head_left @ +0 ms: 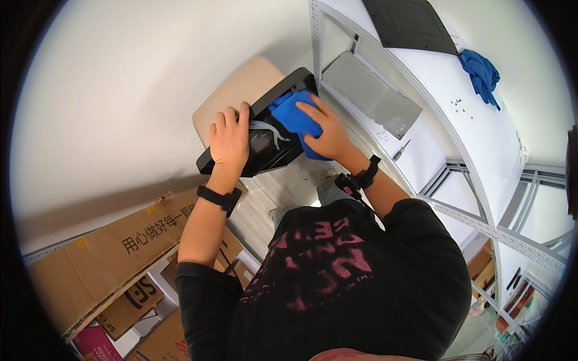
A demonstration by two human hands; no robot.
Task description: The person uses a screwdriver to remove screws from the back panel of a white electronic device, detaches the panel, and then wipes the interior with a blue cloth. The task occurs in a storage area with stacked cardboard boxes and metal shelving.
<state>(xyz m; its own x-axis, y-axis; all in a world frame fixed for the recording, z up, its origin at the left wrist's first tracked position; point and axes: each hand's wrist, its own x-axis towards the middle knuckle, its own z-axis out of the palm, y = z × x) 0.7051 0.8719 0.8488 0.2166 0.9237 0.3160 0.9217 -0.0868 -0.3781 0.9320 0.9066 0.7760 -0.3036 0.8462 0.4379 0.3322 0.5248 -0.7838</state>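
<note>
A black, open-sided housing [274, 157] stands tilted in front of me, with grey cables [265, 125] and a glossy dark surface inside. My left hand [230, 137] grips its left rim, fingers over the outer edge and thumb along the top. In my right hand [328, 132] is a bunched blue cloth [296, 114], pressed against the housing's right inner part. The cloth hides what lies under it. Both wrists carry black straps.
A beige rounded panel [241, 90] is behind the housing. On the right, white shelving [439, 90] holds a black panel [415, 27], another blue cloth [480, 75], screws, a grey metal plate [373, 93] and a screwdriver [401, 150]. Cardboard boxes [90, 268] stand at lower left.
</note>
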